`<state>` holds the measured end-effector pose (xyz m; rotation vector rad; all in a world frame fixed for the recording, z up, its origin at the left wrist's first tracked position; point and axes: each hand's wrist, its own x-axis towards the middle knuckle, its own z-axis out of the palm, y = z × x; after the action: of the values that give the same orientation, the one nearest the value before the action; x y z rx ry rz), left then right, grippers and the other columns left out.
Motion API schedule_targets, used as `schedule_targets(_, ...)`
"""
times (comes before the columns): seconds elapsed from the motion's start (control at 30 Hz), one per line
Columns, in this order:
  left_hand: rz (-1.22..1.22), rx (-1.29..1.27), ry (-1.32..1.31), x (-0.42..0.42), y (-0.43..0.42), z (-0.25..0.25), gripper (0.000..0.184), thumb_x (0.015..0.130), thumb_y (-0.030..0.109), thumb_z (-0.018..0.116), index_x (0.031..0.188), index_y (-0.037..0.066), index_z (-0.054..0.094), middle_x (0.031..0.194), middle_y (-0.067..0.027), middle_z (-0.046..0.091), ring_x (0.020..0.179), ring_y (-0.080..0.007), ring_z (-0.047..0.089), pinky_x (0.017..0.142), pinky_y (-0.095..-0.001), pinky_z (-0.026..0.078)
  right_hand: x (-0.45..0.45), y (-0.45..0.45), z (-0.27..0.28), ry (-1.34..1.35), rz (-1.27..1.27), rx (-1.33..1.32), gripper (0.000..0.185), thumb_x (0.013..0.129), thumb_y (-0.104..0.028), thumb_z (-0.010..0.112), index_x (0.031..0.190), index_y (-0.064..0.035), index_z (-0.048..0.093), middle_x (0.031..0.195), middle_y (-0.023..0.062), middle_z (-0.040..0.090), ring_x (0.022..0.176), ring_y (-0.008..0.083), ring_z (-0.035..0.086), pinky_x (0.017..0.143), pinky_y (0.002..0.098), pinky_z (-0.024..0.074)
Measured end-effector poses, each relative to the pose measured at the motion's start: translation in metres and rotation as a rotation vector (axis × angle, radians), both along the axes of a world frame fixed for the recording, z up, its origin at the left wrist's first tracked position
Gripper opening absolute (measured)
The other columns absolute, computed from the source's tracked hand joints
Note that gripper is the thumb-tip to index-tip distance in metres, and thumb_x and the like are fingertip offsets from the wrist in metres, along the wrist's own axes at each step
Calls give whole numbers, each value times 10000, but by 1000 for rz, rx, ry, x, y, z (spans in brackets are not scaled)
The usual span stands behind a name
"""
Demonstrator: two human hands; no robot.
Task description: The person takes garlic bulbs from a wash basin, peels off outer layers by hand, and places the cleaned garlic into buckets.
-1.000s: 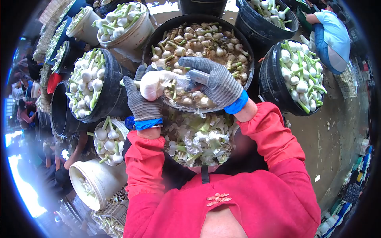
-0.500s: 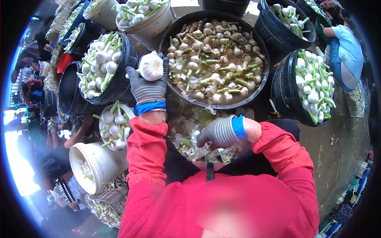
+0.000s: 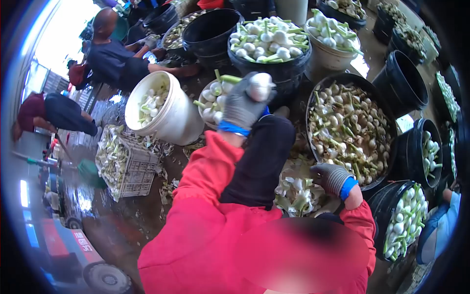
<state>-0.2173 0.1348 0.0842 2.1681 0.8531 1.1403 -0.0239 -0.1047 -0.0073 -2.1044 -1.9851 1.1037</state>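
My left hand [image 3: 242, 105], in a grey glove with a blue band at the wrist, is closed around a white garlic bulb [image 3: 261, 86], smeared by motion. It is raised over my knee, in front of a small pail of garlic [image 3: 215, 98]. My right hand [image 3: 334, 179], gloved the same way, is at the near rim of a wide dark tub [image 3: 309, 110]. Its fingers are curled; what they hold, if anything, is hidden. Garlic bulbs with cut stems [image 3: 350, 127] fill the tub in brownish water. Pale peelings [image 3: 298, 193] lie below it.
A black bucket heaped with garlic [image 3: 269, 73] stands ahead, a tilted white bucket [image 3: 181, 110] left of it. A crate of trimmings [image 3: 139, 171] is on the wet floor. Another garlic bucket [image 3: 379, 206] stands right. Other people [image 3: 112, 59] sit and bend at left; a vehicle [image 3: 73, 250] is lower left.
My view has turned left, showing more floor, people and the vehicle. My left hand has swung from beside the tub to the small pail with the bulb. My right hand is now at the tub rim.
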Motion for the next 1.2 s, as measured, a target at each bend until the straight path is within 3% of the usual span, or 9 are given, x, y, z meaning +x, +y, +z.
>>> schedule_targets(0.03, 3, 47, -85, -27, 7, -4, 362, 727, 139, 746, 1018, -5, 586, 900, -97, 648, 889, -185, 626, 818, -296, 509, -2, 3, 1, -15, -7, -30, 437, 783, -267, 655, 1180, -101, 574, 1098, 163, 614, 983, 333, 598, 849, 382, 476)
schedule_targets(0.07, -148, -425, -379, -58, 41, -41, 332, 741, 84, 725, 1029, -4, 586, 936, -85, 644, 906, -183, 618, 830, -306, 504, -4, 6, 4, -14, -40, -58, 436, 783, -267, 654, 1181, -106, 576, 1093, 160, 618, 981, 332, 599, 850, 382, 476)
schedule_targets(0.13, 84, -229, -96, -121, 53, -42, 316, 808, 54, 647, 1097, -18, 541, 1056, -106, 601, 980, -192, 582, 882, -328, 482, -7, 9, 9, -13, -116, -121, 435, 782, -268, 652, 1182, -115, 578, 1085, 154, 624, 975, 330, 603, 852, 384, 477)
schedule_targets(0.23, 154, -999, -1293, -206, 98, -55, 358, 880, 233, 580, 1167, 34, 505, 1158, -115, 556, 1089, -234, 519, 939, -436, 437, -12, 8, 10, -26, -146, -133, 435, 781, -265, 649, 1186, -120, 580, 1092, 147, 625, 976, 328, 604, 857, 380, 477)
schedule_targets(0.3, 398, -958, -1355, -264, 119, -60, 383, 866, 272, 603, 1187, 90, 500, 1216, -117, 527, 1098, -285, 509, 910, -503, 442, -15, 3, 3, -9, -150, -124, 433, 783, -264, 647, 1184, -116, 580, 1103, 147, 621, 984, 327, 602, 863, 377, 475)
schedule_targets(0.57, 344, -1078, -857, -228, 120, -128, 334, 831, 293, 658, 1120, 161, 554, 1037, -49, 589, 886, -208, 577, 653, -370, 505, -52, -9, -17, 51, -202, -132, 400, 829, -284, 614, 1182, -99, 582, 1102, 140, 626, 1011, 320, 595, 877, 381, 464)
schedule_targets(0.9, 163, -838, -699, -121, 146, -120, 406, 833, 146, 657, 1208, 35, 548, 1027, -55, 610, 877, -138, 593, 682, -247, 510, -64, -38, -72, 53, -261, -214, 381, 840, -306, 587, 1160, -100, 593, 1091, 142, 627, 996, 309, 600, 876, 369, 464)
schedule_targets(1.1, 108, 235, 574, -98, 126, -147, 333, 711, 132, 657, 1041, 142, 619, 965, -109, 606, 921, -316, 567, 815, -396, 454, -58, -31, -101, 56, -232, -211, 403, 829, -311, 564, 1164, -87, 574, 1096, 156, 617, 1013, 330, 581, 874, 382, 456)
schedule_targets(1.2, 92, 512, 813, -95, 119, -173, 243, 795, 143, 552, 1028, 152, 619, 964, -135, 594, 921, -341, 560, 853, -420, 436, -66, -19, -76, 29, -264, -223, 386, 845, -361, 564, 1159, -139, 586, 1086, 141, 622, 990, 327, 590, 858, 393, 465)
